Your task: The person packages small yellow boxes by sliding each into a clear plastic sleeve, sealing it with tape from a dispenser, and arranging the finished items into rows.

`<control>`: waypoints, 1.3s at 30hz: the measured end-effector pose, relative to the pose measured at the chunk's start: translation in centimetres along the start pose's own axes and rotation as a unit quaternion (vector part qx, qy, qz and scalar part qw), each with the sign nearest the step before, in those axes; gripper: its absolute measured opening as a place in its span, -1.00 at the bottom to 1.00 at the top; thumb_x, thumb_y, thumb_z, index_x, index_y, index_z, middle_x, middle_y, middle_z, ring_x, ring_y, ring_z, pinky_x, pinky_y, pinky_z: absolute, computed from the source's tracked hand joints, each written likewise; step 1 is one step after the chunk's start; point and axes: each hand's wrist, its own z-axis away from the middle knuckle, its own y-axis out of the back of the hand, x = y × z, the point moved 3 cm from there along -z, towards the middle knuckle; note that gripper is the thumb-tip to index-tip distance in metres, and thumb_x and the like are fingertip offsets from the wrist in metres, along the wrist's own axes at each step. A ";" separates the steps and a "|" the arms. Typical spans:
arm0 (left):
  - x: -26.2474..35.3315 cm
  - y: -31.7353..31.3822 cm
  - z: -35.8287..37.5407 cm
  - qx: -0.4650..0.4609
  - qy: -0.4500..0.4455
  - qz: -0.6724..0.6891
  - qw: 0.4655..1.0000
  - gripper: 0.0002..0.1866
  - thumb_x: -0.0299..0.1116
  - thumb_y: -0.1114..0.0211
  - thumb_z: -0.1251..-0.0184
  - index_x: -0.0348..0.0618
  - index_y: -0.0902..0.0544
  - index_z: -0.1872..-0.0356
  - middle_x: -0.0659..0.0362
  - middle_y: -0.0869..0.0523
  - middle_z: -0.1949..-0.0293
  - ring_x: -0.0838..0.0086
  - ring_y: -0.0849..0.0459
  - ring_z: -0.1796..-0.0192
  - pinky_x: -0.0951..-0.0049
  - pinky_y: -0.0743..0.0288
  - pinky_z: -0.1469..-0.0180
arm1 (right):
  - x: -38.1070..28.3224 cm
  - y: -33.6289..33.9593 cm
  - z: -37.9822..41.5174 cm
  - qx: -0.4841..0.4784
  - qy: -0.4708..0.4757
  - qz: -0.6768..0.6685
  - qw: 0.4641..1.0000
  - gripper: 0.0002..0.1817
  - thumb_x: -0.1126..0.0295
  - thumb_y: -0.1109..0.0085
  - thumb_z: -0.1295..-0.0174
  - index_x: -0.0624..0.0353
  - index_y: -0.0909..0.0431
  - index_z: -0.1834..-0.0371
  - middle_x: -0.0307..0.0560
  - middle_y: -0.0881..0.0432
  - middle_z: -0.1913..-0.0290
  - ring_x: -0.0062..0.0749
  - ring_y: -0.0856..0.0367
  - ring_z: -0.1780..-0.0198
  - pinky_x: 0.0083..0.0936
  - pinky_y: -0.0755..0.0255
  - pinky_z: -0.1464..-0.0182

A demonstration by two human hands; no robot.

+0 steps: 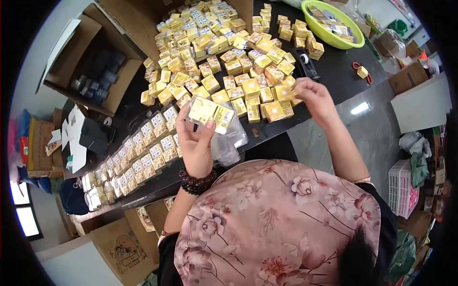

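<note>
Holding a flat yellow packet in a clear bag (211,113) up over the near edge of the black table (334,78), the person is pinching it with the left hand (194,138), thumb on the front face and fingers curled behind. The right hand (312,97) is reaching out to the heap of small yellow boxes (229,57), its fingertips pressed together on the corner of one yellow box (286,93) at the heap's near edge. To my eye, keeping the bag's mouth facing the right hand and holding the packet level would be making this go smoothly, and lifting only one box clear of its neighbours would be avoiding a spill. Bagged packets in a row (138,157) are lying along the table's left end, a green bowl (334,28) is sitting at the far corner and a tape dispenser (305,64) beside the heap. Printing on the packets is showing only as pale panels; I cannot be reading any brand or wording
</note>
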 end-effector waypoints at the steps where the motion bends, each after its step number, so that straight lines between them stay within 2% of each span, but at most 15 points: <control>1: 0.2 0.2 0.0 -0.007 -0.033 -0.033 0.999 -0.33 -0.65 -0.26 -0.30 -0.23 -0.17 -0.39 0.00 -0.50 -0.16 0.46 -0.57 -0.11 0.46 -0.50 -0.12 | -1.2 -3.9 1.2 -0.094 0.012 -0.038 0.995 -0.91 0.44 -0.17 -0.27 0.22 -0.59 0.33 -0.28 -0.51 0.17 -0.64 -0.46 0.16 -0.65 -0.33 0.07; 5: 1.6 0.0 0.9 -0.025 -0.090 -0.069 0.993 -0.31 -0.61 -0.26 -0.32 -0.25 -0.13 -0.41 -0.03 -0.47 -0.18 0.34 -0.54 -0.19 0.38 -0.49 -0.18 | -4.0 -13.7 3.2 -0.218 -0.019 -0.046 0.975 -0.92 0.48 -0.26 -0.23 0.25 -0.59 0.35 -0.27 -0.46 0.12 -0.67 -0.43 0.14 -0.70 -0.30 0.09; 12: 2.9 3.5 2.1 0.018 -0.102 -0.039 0.994 -0.29 -0.70 -0.24 -0.29 -0.22 -0.13 -0.42 0.04 -0.48 -0.18 0.33 -0.56 -0.17 0.39 -0.53 -0.14 | -2.4 -18.9 2.2 -0.222 -0.015 0.072 0.972 -0.85 0.46 -0.33 -0.18 0.25 -0.58 0.48 -0.29 -0.51 0.22 -0.61 -0.43 0.14 -0.60 -0.25 0.06; 15: 3.3 5.3 2.7 0.051 -0.087 -0.045 0.994 -0.29 -0.73 -0.26 -0.24 -0.17 -0.18 -0.39 0.13 -0.59 -0.01 0.51 -0.59 -0.03 0.48 -0.56 0.02 | -2.0 -20.7 2.0 -0.197 0.103 0.185 0.957 -0.75 0.45 -0.39 -0.10 0.27 -0.47 0.54 -0.14 -0.48 0.31 -0.42 -0.46 0.21 -0.53 -0.33 0.08; 17: 2.5 6.3 2.6 0.069 -0.034 0.116 0.990 -0.44 -0.57 -0.23 -0.36 -0.09 -0.24 -0.33 0.19 -0.61 0.09 0.59 -0.58 0.16 0.58 -0.50 0.16 | -1.6 -22.2 2.4 -0.177 0.122 0.202 0.956 -0.73 0.47 -0.42 -0.04 0.23 -0.42 0.52 -0.14 -0.42 0.31 -0.38 -0.42 0.26 -0.53 -0.32 0.10; 19: 1.4 7.2 3.1 0.060 0.035 0.241 0.968 -0.53 -0.43 -0.11 -0.47 -0.02 -0.24 -0.35 0.18 -0.56 -0.04 0.49 -0.56 -0.03 0.46 -0.50 0.02 | -2.1 -23.5 2.3 -0.177 0.269 0.252 0.912 -0.69 0.48 -0.44 0.03 0.20 -0.38 0.48 -0.11 -0.38 0.30 -0.36 -0.38 0.28 -0.54 -0.30 0.13; 21: 1.5 8.0 3.7 0.046 0.067 0.324 0.943 -0.58 -0.36 -0.02 -0.52 -0.02 -0.24 -0.34 0.19 -0.49 -0.13 0.40 -0.50 -0.21 0.29 -0.49 -0.15 | -1.3 -24.9 2.1 -0.203 0.296 0.250 0.899 -0.64 0.46 -0.45 0.07 0.20 -0.35 0.41 -0.10 -0.38 0.27 -0.32 -0.37 0.25 -0.53 -0.31 0.14; 24: 4.2 11.1 3.9 0.090 0.020 0.244 0.965 -0.51 -0.39 -0.08 -0.47 -0.02 -0.16 -0.34 0.17 -0.49 -0.10 0.34 -0.54 -0.18 0.23 -0.55 -0.12 | -0.2 -26.3 2.0 -0.272 0.255 0.279 0.885 -0.60 0.47 -0.41 0.01 0.21 -0.40 0.16 -0.06 -0.42 0.10 -0.28 -0.44 0.12 -0.46 -0.37 0.11; 26: 7.4 17.5 2.8 0.156 -0.132 -0.077 0.976 -0.39 -0.43 -0.17 -0.42 -0.06 -0.05 -0.36 0.05 -0.49 -0.08 0.33 -0.62 -0.07 0.31 -0.64 0.01 | 1.0 -25.6 1.8 -0.272 0.218 0.248 0.904 -0.63 0.50 -0.37 -0.05 0.21 -0.43 0.09 -0.05 -0.44 0.03 -0.29 -0.46 0.08 -0.46 -0.39 0.09; 28: 12.7 25.1 2.1 0.286 -0.176 -0.420 0.843 -0.18 -0.38 -0.39 -0.26 -0.21 0.02 -0.36 -0.07 -0.50 0.04 0.28 -0.68 0.14 0.42 -0.67 0.18 | 1.7 -24.3 1.6 -0.263 0.223 0.247 0.906 -0.67 0.53 -0.30 -0.12 0.21 -0.44 0.06 -0.07 -0.44 0.03 -0.33 -0.46 0.07 -0.50 -0.39 0.10; 29: 15.4 27.4 1.8 0.338 -0.164 -0.451 0.810 -0.13 -0.31 -0.43 -0.23 -0.20 0.01 -0.38 -0.05 -0.50 0.10 0.30 -0.64 0.17 0.39 -0.61 0.19 | 2.0 -23.6 1.3 -0.249 0.215 0.256 0.909 -0.69 0.53 -0.28 -0.14 0.21 -0.44 0.07 -0.08 -0.44 0.03 -0.34 -0.46 0.07 -0.51 -0.39 0.10; 30: 17.3 31.1 1.3 0.409 -0.138 -0.539 0.724 -0.13 -0.30 -0.49 -0.14 -0.31 -0.10 -0.35 -0.15 -0.48 0.00 0.15 -0.58 -0.05 0.21 -0.53 -0.02 | 2.4 -22.9 1.0 -0.233 0.206 0.265 0.913 -0.72 0.53 -0.26 -0.17 0.22 -0.44 0.07 -0.08 -0.44 0.02 -0.36 -0.46 0.06 -0.52 -0.38 0.11; 32: 18.6 39.2 0.0 0.421 -0.180 -0.707 0.539 -0.33 -0.16 -0.36 -0.26 -0.13 -0.30 -0.32 -0.19 -0.46 0.01 -0.10 -0.48 -0.03 0.03 -0.36 -0.15 | 3.2 -21.6 0.7 -0.225 0.203 0.280 0.911 -0.76 0.54 -0.18 -0.22 0.20 -0.44 0.06 -0.10 -0.41 -0.02 -0.44 -0.42 0.03 -0.57 -0.36 0.11; 35: 18.7 45.5 -1.7 0.409 -0.029 -0.808 0.423 -0.40 -0.18 -0.34 -0.24 0.02 -0.36 -0.28 -0.15 -0.45 -0.01 -0.07 -0.41 -0.12 0.00 -0.26 -0.23 | 4.2 -20.4 0.6 -0.193 0.170 0.312 0.915 -0.81 0.48 -0.19 -0.25 0.23 -0.47 0.10 -0.08 -0.45 0.00 -0.38 -0.45 0.05 -0.55 -0.37 0.12; 39: 17.5 48.3 -2.6 0.404 0.030 -0.831 0.380 -0.44 -0.19 -0.34 -0.23 -0.01 -0.40 -0.25 -0.11 -0.38 -0.15 -0.03 -0.30 -0.24 0.02 -0.19 -0.30 | 4.0 -19.4 1.0 -0.175 0.125 0.320 0.923 -0.85 0.47 -0.17 -0.28 0.25 -0.51 0.13 -0.08 -0.45 -0.02 -0.40 -0.46 0.06 -0.57 -0.36 0.13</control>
